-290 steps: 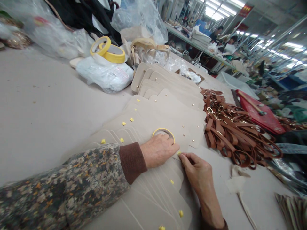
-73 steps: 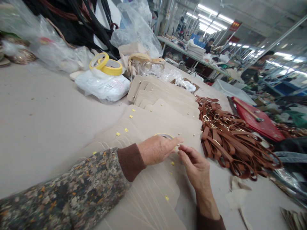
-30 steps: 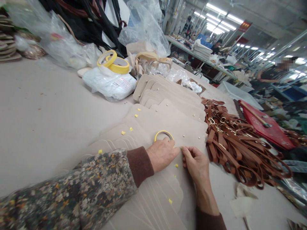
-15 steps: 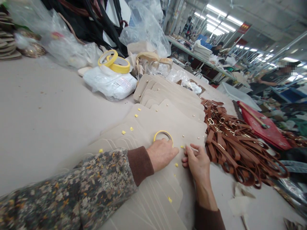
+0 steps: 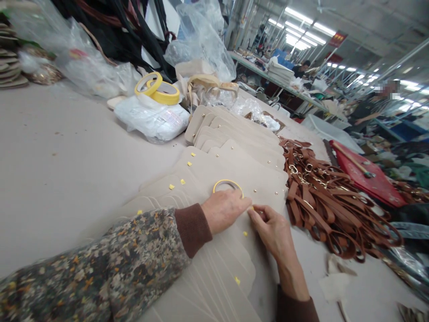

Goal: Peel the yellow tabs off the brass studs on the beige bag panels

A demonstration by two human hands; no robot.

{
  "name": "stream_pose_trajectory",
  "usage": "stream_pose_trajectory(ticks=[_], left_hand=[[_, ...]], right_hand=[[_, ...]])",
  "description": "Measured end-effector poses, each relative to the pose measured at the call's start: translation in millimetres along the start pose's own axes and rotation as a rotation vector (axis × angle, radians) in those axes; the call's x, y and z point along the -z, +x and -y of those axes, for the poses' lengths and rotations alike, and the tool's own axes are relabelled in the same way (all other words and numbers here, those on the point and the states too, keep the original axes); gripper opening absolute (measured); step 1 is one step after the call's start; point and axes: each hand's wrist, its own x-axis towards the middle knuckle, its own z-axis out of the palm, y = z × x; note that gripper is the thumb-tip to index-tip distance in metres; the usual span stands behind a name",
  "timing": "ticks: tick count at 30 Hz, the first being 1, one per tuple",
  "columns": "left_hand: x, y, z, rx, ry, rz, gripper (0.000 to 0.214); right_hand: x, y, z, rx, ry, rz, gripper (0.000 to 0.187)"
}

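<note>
Toward the near edge of the bench (image 5: 77,174), beige panels (image 5: 214,268) fanned in overlapping layers and dotted with yellow tabs (image 5: 237,280). Over these, from the left, in a floral sleeve (image 5: 144,255) with a brown cuff (image 5: 193,230), left hand (image 5: 225,209) closed on the near side of a tape roll (image 5: 224,181), fingers curled except one stretched toward the right. Opposite, right hand (image 5: 272,228), thumb and forefinger pinching a yellow scrap (image 5: 252,207) just beside that fingertip; remaining fingers folded, partly hidden. Toward the right edge, tangled brown straps (image 5: 328,201) with gold clips (image 5: 293,169), and past these a red board (image 5: 375,181) with a stick (image 5: 348,156) on top. Farther on, studded panels (image 5: 234,123) stacked like steps. Toward the far edge, two yellow rolls (image 5: 169,97) on a white packet (image 5: 152,117), clear bags (image 5: 201,40) behind. Beyond the bench, a second bench (image 5: 256,65) and a person (image 5: 370,107) in dark clothes.
</note>
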Motion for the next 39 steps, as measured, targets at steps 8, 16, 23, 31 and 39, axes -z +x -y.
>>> stream_pose_trajectory(ticks=[8,16,23,31,39], left_hand=[[-5.5,10,13,0.031,0.025,-0.055,0.021],[-1.5,11,11,-0.028,0.064,0.018,0.02],[-1.3,3,14,-0.15,-0.09,-0.123,0.024],[0.5,2,8,-0.13,-0.072,-0.105,0.038],[3.8,0,4,-0.098,-0.136,-0.106,0.01]], right_hand=[[-2,7,-19,0.019,0.059,-0.167,0.035],[-8,7,-19,0.125,0.033,-0.132,0.03],[-4,-4,-4,0.09,0.425,-0.148,0.029],[-2,-10,17,0.389,0.297,-0.198,0.016],[-10,-13,23,0.463,0.069,-0.39,0.013]])
